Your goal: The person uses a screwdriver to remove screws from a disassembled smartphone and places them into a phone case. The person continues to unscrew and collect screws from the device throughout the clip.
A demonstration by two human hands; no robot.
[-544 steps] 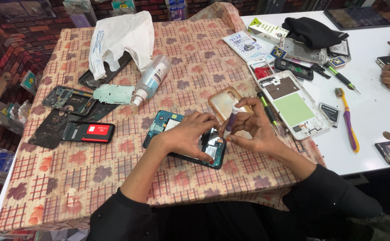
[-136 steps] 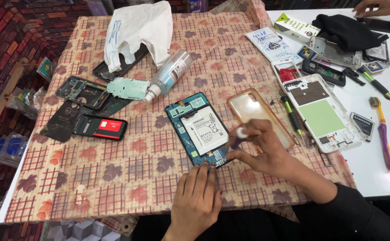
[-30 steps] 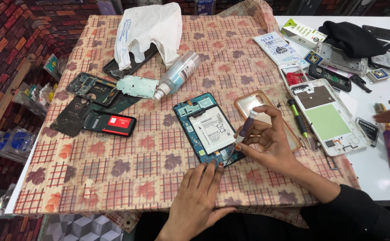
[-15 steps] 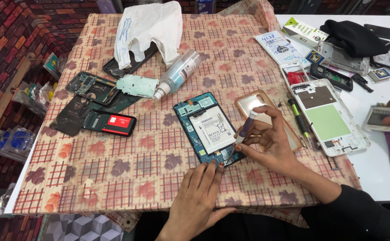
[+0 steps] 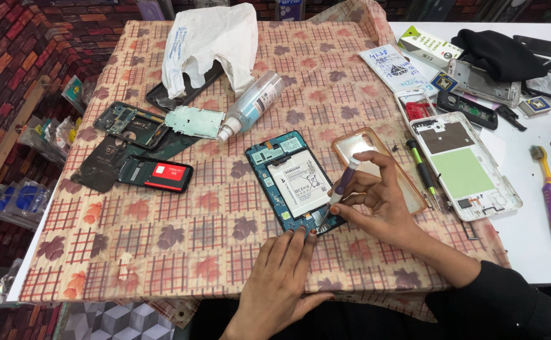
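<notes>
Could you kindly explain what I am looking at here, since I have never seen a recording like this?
This is one picture from a camera worn on a person's head, looking down at their own two bare hands; there is no machine. The right hand holds a small purple-handled screwdriver in its grip, tip down on an opened teal tablet with a white battery. The left hand rests flat, fingertips at the tablet's near edge. They work on a table with a checked leaf-pattern cloth. Beside the tablet lie a clear orange-tinted phone case, a plastic spray bottle, a white plastic bag, dark phone parts with a red-labelled piece, and a white back cover with a green panel.
</notes>
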